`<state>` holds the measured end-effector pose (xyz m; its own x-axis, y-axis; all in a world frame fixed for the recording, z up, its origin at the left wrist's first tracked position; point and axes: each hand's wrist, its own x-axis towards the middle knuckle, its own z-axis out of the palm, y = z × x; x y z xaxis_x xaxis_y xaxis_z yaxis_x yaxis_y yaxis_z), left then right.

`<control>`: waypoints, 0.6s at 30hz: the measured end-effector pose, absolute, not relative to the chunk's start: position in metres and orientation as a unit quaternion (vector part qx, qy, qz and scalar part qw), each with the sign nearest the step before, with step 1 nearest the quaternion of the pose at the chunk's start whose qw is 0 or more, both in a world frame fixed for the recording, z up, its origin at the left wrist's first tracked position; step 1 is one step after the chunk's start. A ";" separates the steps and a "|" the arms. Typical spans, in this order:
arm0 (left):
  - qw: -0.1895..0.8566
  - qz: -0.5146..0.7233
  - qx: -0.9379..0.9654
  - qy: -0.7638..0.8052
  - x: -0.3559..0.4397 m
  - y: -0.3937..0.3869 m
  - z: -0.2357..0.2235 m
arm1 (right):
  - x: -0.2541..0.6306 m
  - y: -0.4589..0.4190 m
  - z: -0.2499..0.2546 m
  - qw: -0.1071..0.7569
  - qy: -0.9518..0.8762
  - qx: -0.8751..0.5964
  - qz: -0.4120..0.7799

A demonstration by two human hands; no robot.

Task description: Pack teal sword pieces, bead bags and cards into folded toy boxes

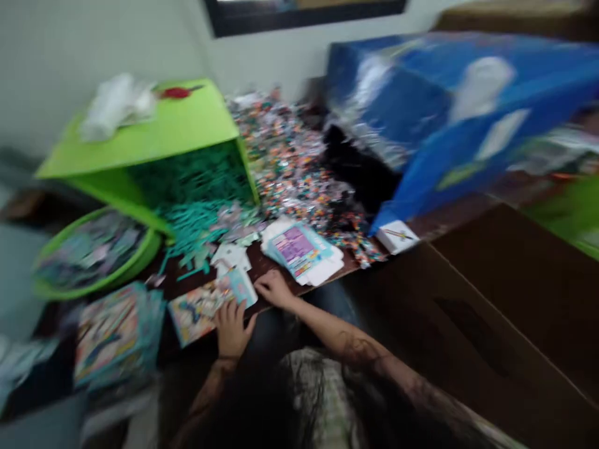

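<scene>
Both hands work at the near edge of the dark tabletop (421,231). The left hand (231,329) lies on a colourful printed card (206,307), its fingers (223,310) spread flat over the card's near right end, seemingly pinning it so it does not slide off the edge. The right hand (276,290) rests just beside the card's right corner, knuckles up; the picture is blurred, so I cannot tell whether its fingers pinch the corner or only touch the wood.

The card runs away from the left fingers toward the left, partly overhanging the edge. Just beyond the right fingers lies a small stack of cards (302,251) with a purple panel on top, within easy reach. Farther beyond spreads a wide heap of tiny bright pieces (290,162). Left of the fingers, a green box (150,140) lies tipped on its side, spilling teal shreds (196,215) toward the hands. A green round tray (91,252) and a pile of packets (116,330) sit well to the left, and a big blue box (449,106) and a brown carton (491,312) to the right.
</scene>
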<state>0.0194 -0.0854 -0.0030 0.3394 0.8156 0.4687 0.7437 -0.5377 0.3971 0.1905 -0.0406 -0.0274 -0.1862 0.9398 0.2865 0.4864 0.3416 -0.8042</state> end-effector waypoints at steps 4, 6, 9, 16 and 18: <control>-0.023 0.192 0.781 0.594 0.001 -0.104 -0.022 | 0.187 -0.041 -0.047 0.389 -0.713 -0.492 0.313; -0.016 0.167 0.771 0.614 0.003 -0.097 -0.026 | 0.186 -0.043 -0.055 0.384 -0.716 -0.490 0.316; -0.007 0.163 0.767 0.621 0.003 -0.090 -0.030 | 0.187 -0.045 -0.060 0.379 -0.719 -0.493 0.310; -0.016 0.232 0.790 0.567 -0.011 -0.102 -0.047 | 0.186 -0.046 -0.065 0.379 -0.717 -0.511 0.286; -0.019 0.274 0.795 0.541 -0.018 -0.104 -0.041 | 0.186 -0.046 -0.065 0.380 -0.715 -0.514 0.281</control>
